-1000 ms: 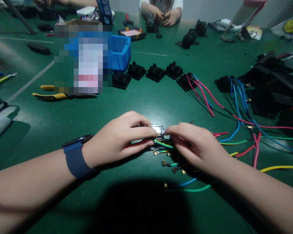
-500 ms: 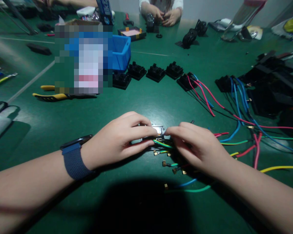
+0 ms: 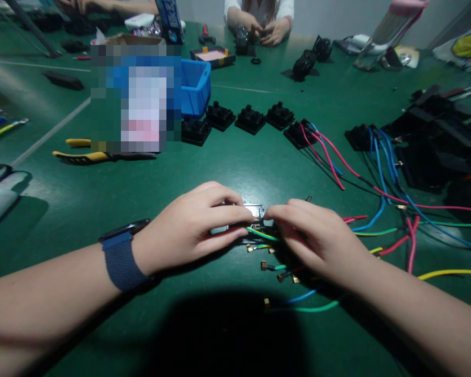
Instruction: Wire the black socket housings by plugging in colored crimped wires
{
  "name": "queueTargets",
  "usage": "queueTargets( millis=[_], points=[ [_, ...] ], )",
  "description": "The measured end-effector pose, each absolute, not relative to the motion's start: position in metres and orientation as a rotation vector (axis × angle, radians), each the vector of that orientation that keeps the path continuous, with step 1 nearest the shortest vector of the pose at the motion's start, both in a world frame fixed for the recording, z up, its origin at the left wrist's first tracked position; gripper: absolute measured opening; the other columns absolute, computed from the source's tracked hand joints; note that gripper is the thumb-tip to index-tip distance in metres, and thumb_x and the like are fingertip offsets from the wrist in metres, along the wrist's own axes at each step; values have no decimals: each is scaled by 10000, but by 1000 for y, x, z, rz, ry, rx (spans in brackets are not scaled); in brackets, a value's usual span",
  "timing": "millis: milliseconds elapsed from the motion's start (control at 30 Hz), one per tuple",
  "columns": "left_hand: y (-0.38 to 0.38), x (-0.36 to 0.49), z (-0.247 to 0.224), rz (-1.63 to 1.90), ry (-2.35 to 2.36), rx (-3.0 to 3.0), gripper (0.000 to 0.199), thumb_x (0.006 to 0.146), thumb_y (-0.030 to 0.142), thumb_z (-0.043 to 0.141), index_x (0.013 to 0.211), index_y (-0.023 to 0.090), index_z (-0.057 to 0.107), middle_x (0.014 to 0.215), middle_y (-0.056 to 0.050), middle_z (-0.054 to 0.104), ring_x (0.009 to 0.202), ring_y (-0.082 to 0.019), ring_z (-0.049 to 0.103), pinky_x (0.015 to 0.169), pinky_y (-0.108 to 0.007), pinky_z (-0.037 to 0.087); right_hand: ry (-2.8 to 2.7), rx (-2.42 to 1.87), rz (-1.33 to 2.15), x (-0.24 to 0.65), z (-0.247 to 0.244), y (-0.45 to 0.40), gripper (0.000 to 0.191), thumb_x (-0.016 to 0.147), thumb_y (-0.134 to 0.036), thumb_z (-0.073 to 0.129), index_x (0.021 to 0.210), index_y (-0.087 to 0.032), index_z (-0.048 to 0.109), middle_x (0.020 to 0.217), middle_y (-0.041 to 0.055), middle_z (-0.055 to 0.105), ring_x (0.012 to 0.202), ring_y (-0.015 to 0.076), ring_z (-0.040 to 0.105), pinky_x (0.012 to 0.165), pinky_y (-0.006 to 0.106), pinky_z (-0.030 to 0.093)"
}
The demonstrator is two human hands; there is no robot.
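Note:
My left hand [image 3: 204,220], with a dark blue watch band on its wrist, is closed on a small black part with a shiny face [image 3: 255,210]. Its fingers cover much of that part. From the right, my right hand [image 3: 322,230] meets it with fingertips pinched together at the part's edge; what they grip is hidden. A green-and-yellow wire [image 3: 262,234] runs from the part to beneath my right hand. Below lie several loose wire ends with brass terminals [image 3: 264,265]. A blue wire [image 3: 300,297] and a green wire [image 3: 317,309] lie nearest me.
Several black modules [image 3: 250,119] line up beyond my hands; some carry red and blue wires [image 3: 380,157]. Yellow-handled pliers [image 3: 82,157] lie left, near a blue bin [image 3: 196,86]. Black parts [image 3: 427,157] pile up at right. Across the table, a person's hands [image 3: 272,31] are working.
Both hands stay nearly where they were, at the same part. The whole view has shifted very slightly; nothing else has visibly moved.

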State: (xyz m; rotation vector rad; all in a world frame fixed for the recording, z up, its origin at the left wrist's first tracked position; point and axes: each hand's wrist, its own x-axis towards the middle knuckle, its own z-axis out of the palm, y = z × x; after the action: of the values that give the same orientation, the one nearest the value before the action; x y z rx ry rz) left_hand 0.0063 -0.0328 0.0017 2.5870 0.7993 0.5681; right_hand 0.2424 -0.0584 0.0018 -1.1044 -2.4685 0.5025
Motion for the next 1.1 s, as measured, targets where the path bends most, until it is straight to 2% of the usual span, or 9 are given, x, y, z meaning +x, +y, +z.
queueTargets(
  millis=[233,700,800,933,1100],
  points=[
    [-32,7,2,610,806,2538,194,845,248,593,1010,146,582,994,-61,614,930,-173,541,830,-301,434,-2410,-1181,500,241,0,-60,152,859,-112,450,986,-171,509,836,24,624,698,131,566,619,235,411],
    [-32,8,2,564,822,2522,202,835,281,596,988,151,569,987,-63,596,934,-186,528,822,-314,429,-2350,-1158,524,241,5,-62,172,878,-159,375,1022,-173,467,819,36,612,695,155,576,617,270,428],
    [-32,7,2,561,837,2522,188,840,272,586,982,150,570,976,-61,598,931,-184,529,823,-313,429,-2367,-1141,532,240,6,-63,176,839,-209,453,1010,-176,476,822,28,613,687,150,573,603,265,426],
    [-32,8,2,582,857,2507,197,841,266,581,993,140,569,975,-63,601,934,-177,537,836,-301,432,-2413,-1152,478,238,4,-63,276,743,-287,601,978,-180,504,798,6,609,675,144,572,558,245,411],
    [-32,10,2,602,932,2485,307,826,303,597,1079,135,556,1029,-69,606,954,-176,553,845,-286,435,-2424,-1188,448,237,3,-63,304,737,-294,628,994,-181,511,835,11,626,704,146,590,569,239,428]
  ],
)
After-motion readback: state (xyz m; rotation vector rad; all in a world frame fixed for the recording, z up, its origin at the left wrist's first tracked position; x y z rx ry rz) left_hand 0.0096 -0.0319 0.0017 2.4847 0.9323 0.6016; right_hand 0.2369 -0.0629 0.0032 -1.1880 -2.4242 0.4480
